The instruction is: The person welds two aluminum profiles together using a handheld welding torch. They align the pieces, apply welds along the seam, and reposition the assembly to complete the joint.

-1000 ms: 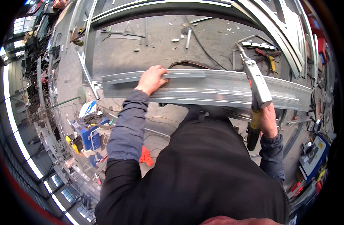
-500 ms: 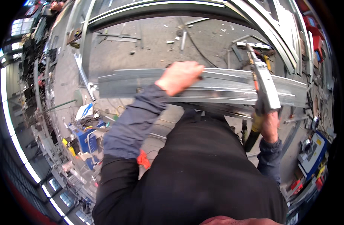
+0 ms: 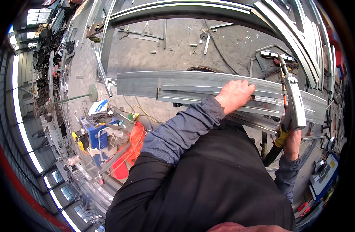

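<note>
A long grey metal channel (image 3: 146,83) lies across the view in front of my body, with a narrower metal strip (image 3: 185,94) on top of it. My left hand (image 3: 234,94) rests on the strip near its middle right, fingers curled over its far edge. My right hand (image 3: 291,141) grips the yellow and black handle of a welding torch (image 3: 294,102), whose grey body points up and away over the right end of the channel. A black hose hangs from the torch handle.
Curved metal frames (image 3: 177,7) arc across the concrete floor beyond. Small metal offcuts (image 3: 146,33) lie scattered there. To my lower left stand a blue machine (image 3: 94,135), orange items (image 3: 127,154) and cables. A blue box (image 3: 324,174) sits at the right.
My left hand has slid to the right along the channel, from its left part to near the torch. The torch in my right hand has stayed at the right end.
</note>
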The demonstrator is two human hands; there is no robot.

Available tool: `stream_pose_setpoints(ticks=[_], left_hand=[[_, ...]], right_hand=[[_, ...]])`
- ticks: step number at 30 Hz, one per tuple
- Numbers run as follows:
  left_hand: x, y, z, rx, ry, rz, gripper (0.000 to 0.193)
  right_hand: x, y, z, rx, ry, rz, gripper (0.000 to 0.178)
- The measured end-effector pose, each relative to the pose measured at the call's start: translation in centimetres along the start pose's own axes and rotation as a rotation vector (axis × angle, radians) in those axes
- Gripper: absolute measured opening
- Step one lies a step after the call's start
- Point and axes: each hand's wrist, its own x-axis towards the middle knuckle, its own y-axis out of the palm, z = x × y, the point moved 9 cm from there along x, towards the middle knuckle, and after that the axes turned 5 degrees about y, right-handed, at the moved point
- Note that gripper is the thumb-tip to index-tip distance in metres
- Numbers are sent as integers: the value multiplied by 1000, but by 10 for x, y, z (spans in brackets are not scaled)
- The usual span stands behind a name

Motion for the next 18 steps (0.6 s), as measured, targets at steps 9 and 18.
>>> stream_pose_setpoints(ticks=[9, 18], left_hand=[[-9, 13, 14, -50, -84, 124, 37], [-26, 6, 8, -67, -57, -14, 36]], right_hand=[[1, -3, -5, -17, 18, 17, 67], [1, -4, -8, 7, 34, -11, 60]])
